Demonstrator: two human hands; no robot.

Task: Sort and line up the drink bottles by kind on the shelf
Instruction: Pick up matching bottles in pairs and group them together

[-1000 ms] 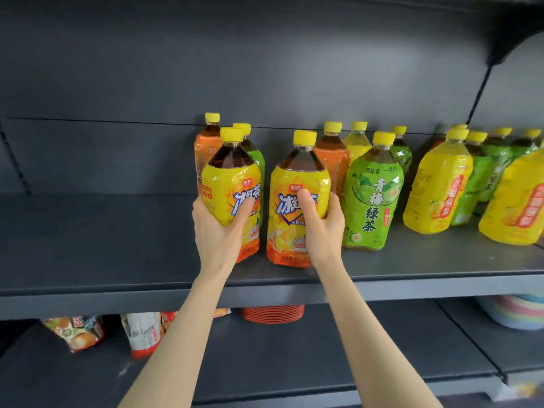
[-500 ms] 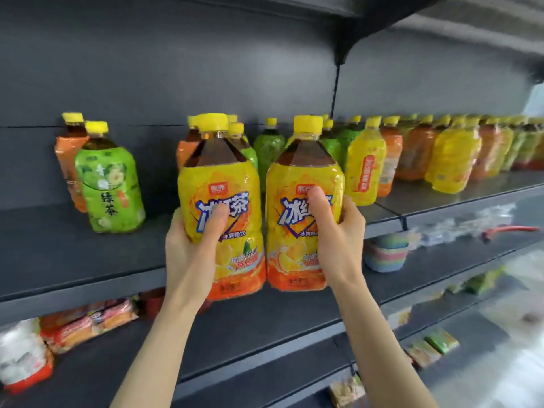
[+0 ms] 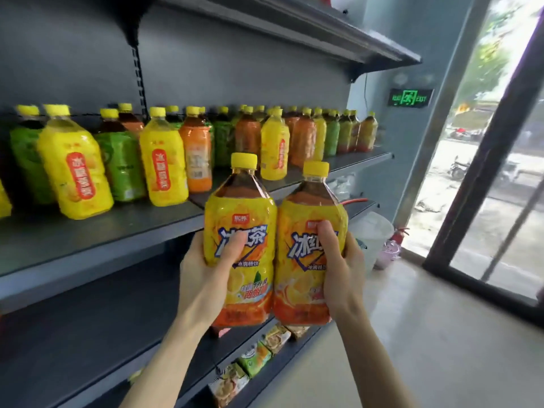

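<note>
The left hand [image 3: 203, 278] gripped one iced-tea bottle [image 3: 235, 210] round its middle, thumb curled across the front of the label and fingers hidden behind it. The right hand [image 3: 341, 272] gripped a second iced-tea bottle [image 3: 306, 213] the same way, its thumb pressed over the blue lettering. Both bottles were upright, side by side and touching along their labels, held in the air in front of the shelf [image 3: 88, 240], just off its near edge and not resting on it. Each had a yellow cap, dark tea showing at the shoulder, and a yellow label fading to orange at the base. On the shelf to the left and further back stood a mixed row of bottles, all with yellow caps: a yellow bottle [image 3: 73, 172] with a red oval label nearest on the left, a green bottle [image 3: 120, 166] behind and to its right, and an orange bottle [image 3: 195, 154] further right; these colours alternated, unsorted, to the far end. Small snack packets [image 3: 253, 359] lay on a lower shelf [image 3: 88, 334] beneath the hands. An upper shelf [image 3: 294, 25] ran overhead. On the far wall a green exit sign [image 3: 410, 98] glowed, and to the right was a glass door [image 3: 500, 172] with a fire extinguisher [image 3: 397, 237] near its foot.
</note>
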